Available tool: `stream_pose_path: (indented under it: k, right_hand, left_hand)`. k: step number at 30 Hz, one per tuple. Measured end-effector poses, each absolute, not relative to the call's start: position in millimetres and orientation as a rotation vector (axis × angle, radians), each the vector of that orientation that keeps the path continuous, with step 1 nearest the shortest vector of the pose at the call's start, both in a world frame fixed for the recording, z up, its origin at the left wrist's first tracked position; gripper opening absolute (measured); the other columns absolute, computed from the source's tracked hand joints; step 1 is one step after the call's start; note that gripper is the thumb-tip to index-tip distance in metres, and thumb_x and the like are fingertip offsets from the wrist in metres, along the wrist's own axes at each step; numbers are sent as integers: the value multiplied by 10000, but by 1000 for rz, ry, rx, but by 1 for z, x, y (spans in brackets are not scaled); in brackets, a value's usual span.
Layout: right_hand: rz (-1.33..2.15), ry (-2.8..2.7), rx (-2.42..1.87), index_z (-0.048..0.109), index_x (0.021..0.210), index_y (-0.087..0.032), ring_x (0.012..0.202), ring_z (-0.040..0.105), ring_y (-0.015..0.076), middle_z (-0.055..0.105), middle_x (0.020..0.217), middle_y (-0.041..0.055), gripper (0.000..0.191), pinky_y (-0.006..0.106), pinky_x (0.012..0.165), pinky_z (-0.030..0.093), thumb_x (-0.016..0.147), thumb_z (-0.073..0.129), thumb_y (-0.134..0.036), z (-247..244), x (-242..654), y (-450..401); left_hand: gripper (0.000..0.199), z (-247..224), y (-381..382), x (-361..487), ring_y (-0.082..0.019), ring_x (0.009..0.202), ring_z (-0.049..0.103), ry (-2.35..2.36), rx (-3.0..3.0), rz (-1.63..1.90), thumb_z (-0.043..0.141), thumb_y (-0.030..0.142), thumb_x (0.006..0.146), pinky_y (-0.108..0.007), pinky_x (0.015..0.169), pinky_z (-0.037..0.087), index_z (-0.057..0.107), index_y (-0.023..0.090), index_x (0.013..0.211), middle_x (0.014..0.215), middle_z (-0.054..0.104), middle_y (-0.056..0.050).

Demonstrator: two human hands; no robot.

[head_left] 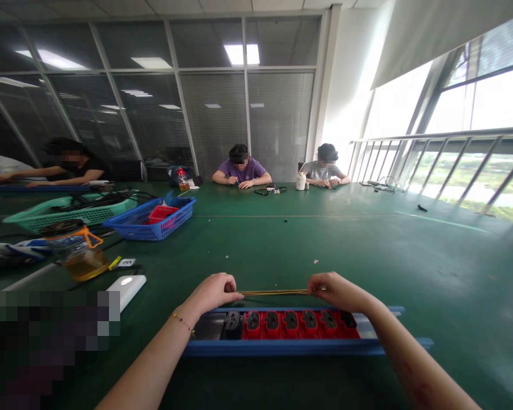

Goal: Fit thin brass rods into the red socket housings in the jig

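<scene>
Thin yellowish rods or wires (273,292) stretch level between my two hands, just beyond a blue-edged metal rail (308,347). My left hand (217,291) pinches their left end, and my right hand (327,287) has its fingers closed round the right end. In the rail's channel sits a row of several red connector housings (290,324) with dark inserts. A black connector (233,324) stands at the row's left end, partly near my left wrist. My right forearm passes over the rail's right part.
On the green table (248,250) at the left are a blue basket (171,225) with a red box, a green basket (34,215), a jar of amber liquid (83,262) and a white device (130,287). Several people sit across the table.
</scene>
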State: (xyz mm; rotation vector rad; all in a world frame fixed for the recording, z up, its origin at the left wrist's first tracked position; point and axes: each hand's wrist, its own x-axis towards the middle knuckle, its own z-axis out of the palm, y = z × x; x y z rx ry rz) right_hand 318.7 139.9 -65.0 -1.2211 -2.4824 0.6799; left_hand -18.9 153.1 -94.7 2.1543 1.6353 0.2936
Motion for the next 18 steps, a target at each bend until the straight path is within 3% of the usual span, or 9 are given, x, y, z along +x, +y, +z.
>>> stream_pose_path:
  k: [6,11,14,18]
  right_hand:
    - [767,-2564,-1138,661,914,-194,821,600,150,671,899,21,308,271,773,459,750,416,-104,-71,311,153]
    - [617,-2530,-1179,644,942,-179,893,576,168,648,965,42,259,289,818,442,736,489,-164,-70,322,156]
    - [528,-2604,-1311,615,1027,-212,968,547,205,618,1049,47,335,331,857,412,695,572,-226,-70,335,156]
    - [411,-2695,-1458,613,1019,-220,931,566,211,626,1027,47,376,313,813,420,651,572,-155,-76,345,159]
  left_hand:
    - [282,-99,156,-21,-156,729,563,1615,2198,317,566,477,662,-224,604,380,624,214,747,801,628,-7]
    - [255,-98,156,-20,-156,735,560,1598,2197,319,551,455,684,-229,627,393,628,222,752,809,626,-6]
    - [226,-96,155,-20,-155,727,563,1597,2215,307,555,436,690,-231,628,393,632,232,749,800,630,-2]
    - [190,-94,154,-18,-162,733,570,1610,2248,293,550,411,705,-238,630,391,640,247,738,801,641,-2]
